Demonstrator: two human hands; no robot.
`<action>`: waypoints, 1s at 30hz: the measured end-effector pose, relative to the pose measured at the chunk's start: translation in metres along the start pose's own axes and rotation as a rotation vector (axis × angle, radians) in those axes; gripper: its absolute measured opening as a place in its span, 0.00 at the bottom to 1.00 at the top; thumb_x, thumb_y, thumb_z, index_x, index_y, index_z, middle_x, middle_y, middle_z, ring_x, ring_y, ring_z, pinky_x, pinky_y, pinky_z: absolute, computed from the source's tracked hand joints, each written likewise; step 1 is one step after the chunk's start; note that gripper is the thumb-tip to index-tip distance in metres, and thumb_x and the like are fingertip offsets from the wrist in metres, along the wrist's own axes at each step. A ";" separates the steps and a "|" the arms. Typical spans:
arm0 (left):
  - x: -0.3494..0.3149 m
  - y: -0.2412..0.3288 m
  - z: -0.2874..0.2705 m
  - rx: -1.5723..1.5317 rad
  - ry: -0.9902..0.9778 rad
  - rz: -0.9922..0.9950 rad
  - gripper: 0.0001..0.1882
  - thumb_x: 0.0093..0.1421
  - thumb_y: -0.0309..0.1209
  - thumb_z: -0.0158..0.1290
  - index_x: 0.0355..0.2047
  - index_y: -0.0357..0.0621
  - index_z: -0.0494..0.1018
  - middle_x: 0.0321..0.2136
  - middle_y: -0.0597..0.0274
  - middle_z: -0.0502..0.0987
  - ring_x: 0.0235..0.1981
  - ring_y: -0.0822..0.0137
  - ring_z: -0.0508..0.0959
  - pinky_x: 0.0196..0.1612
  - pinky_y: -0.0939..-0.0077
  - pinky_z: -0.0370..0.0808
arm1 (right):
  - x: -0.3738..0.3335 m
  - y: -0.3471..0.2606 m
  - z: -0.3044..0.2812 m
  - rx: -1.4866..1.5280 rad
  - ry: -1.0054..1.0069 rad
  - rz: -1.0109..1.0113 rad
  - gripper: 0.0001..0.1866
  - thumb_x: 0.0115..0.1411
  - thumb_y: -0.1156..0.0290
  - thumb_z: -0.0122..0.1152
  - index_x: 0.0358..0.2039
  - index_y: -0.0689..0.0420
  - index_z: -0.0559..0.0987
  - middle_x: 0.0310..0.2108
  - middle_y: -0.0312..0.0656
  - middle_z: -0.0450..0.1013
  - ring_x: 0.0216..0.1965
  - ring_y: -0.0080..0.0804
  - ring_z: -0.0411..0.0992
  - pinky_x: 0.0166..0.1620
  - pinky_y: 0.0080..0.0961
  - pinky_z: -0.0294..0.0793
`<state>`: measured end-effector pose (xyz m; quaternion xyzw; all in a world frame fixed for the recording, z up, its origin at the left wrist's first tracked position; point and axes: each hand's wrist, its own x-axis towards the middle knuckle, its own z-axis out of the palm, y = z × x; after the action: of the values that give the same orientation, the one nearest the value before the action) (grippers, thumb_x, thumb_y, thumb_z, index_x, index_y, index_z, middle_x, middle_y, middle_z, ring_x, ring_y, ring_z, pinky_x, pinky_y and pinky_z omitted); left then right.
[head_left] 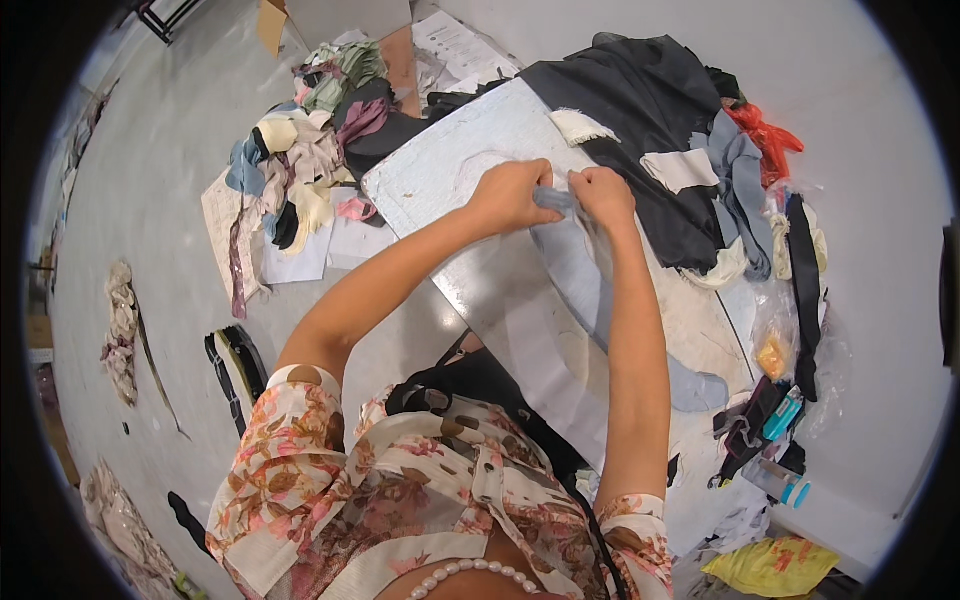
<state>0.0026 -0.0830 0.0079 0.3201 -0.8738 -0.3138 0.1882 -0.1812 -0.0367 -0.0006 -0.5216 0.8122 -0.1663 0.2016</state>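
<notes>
My left hand (512,196) is closed on one end of a long light-blue fabric strip (570,255), above a worn white tabletop (430,180). Just to its right, my right hand (604,196) pinches at the same end, with its fingers curled and partly hidden. From between my hands the strip runs down beside my right forearm. A rounded light-blue fabric end (695,388) shows on the table past that forearm; whether it belongs to the same piece is hidden by my arm.
Black fabric (630,90) covers the table's far side, with a cream scrap (680,170) on it. Blue-grey cloth (740,190) and a red plastic bag (765,140) lie at the right. Mixed scraps (300,160) are heaped at the left. A turquoise item (783,415) sits at the right edge.
</notes>
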 end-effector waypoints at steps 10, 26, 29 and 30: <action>-0.002 0.015 -0.008 -0.665 -0.094 -0.096 0.23 0.51 0.33 0.68 0.45 0.42 0.71 0.25 0.67 0.78 0.24 0.78 0.73 0.27 0.82 0.70 | -0.012 0.013 -0.033 -0.100 -0.661 -0.164 0.10 0.51 0.69 0.56 0.17 0.59 0.78 0.15 0.39 0.72 0.18 0.27 0.70 0.26 0.26 0.68; -0.105 -0.030 -0.014 0.200 0.112 0.108 0.10 0.57 0.29 0.57 0.39 0.43 0.74 0.33 0.56 0.74 0.32 0.51 0.77 0.34 0.63 0.74 | -0.023 0.028 -0.030 0.107 -0.609 -0.082 0.15 0.56 0.68 0.56 0.15 0.60 0.75 0.11 0.38 0.70 0.14 0.23 0.66 0.25 0.25 0.66; -0.109 -0.034 -0.013 0.238 0.064 0.101 0.04 0.58 0.27 0.56 0.33 0.41 0.75 0.30 0.56 0.75 0.29 0.51 0.77 0.32 0.63 0.74 | -0.029 0.031 -0.027 0.111 -0.544 -0.102 0.17 0.58 0.64 0.57 0.15 0.60 0.75 0.11 0.37 0.70 0.14 0.24 0.66 0.25 0.25 0.66; -0.110 -0.035 -0.016 0.224 0.069 0.094 0.04 0.57 0.26 0.56 0.32 0.41 0.75 0.29 0.55 0.75 0.28 0.51 0.77 0.32 0.64 0.74 | -0.030 0.032 -0.027 0.113 -0.521 -0.081 0.18 0.58 0.64 0.58 0.15 0.60 0.75 0.11 0.37 0.70 0.14 0.24 0.66 0.25 0.26 0.66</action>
<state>0.1058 -0.0361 -0.0181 0.3083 -0.9105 -0.1939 0.1956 -0.2084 0.0048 0.0123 -0.5670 0.7008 -0.0794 0.4256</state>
